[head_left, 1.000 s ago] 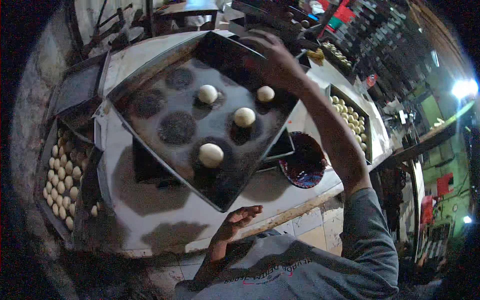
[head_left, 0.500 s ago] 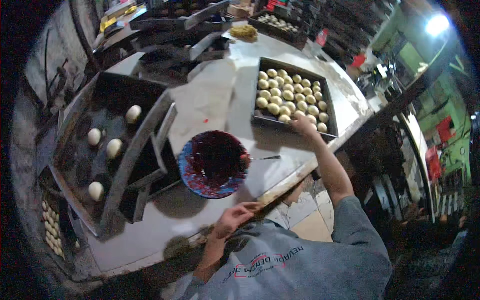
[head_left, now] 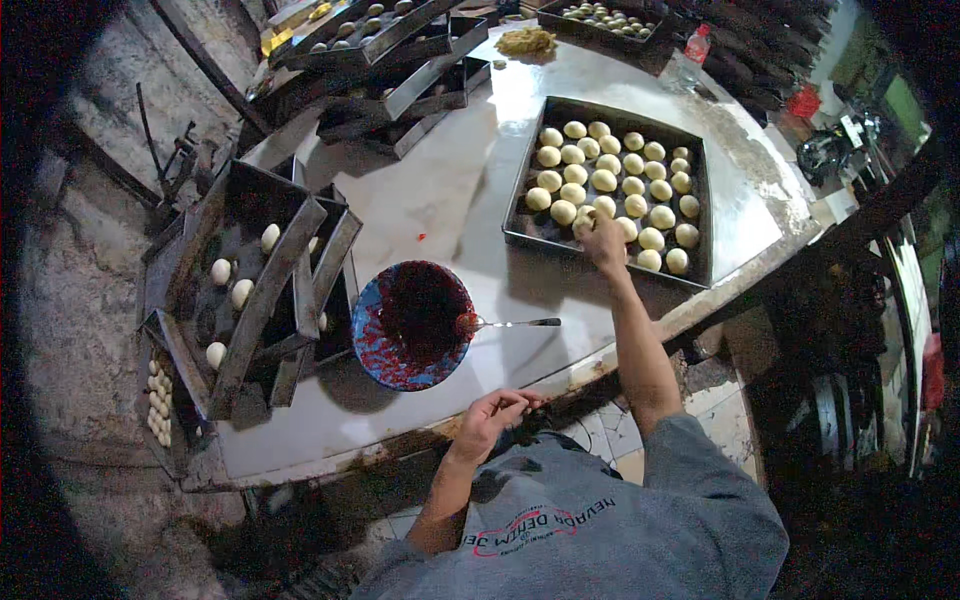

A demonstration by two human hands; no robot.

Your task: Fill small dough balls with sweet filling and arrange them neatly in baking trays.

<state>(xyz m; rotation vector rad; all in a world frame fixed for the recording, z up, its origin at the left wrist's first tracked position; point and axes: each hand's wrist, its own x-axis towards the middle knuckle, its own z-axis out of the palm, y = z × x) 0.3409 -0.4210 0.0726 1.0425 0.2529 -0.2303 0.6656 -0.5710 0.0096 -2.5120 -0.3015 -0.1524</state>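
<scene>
My right hand (head_left: 605, 245) reaches into the near side of a dark square tray (head_left: 520, 236). Its fingers are closed on a pale dough ball (head_left: 583, 224) that they partly cover. Rows of similar dough balls (head_left: 604, 181) fill the tray around it. My left hand (head_left: 492, 420) hovers by the table's near edge, fingers curled toward the thumb; whatever may be between them cannot be made out. Above and left of it stands a blue bowl (head_left: 366, 345) smeared with dark red filling. A spoon (head_left: 520, 323) lies over the bowl's rim, its handle pointing right.
Stacked metal trays (head_left: 262, 330) with a few dough balls stand at the left, tilted in view. More stacked trays (head_left: 405, 95) are at the back left. A yellowish lump (head_left: 526, 42), another tray of dough balls (head_left: 610, 22) and a bottle (head_left: 697, 46) occupy the far table (head_left: 410, 190).
The view has shifted and steadied. My right hand has closed on a dough ball at the tray's near side. My left hand's fingers have curled in more.
</scene>
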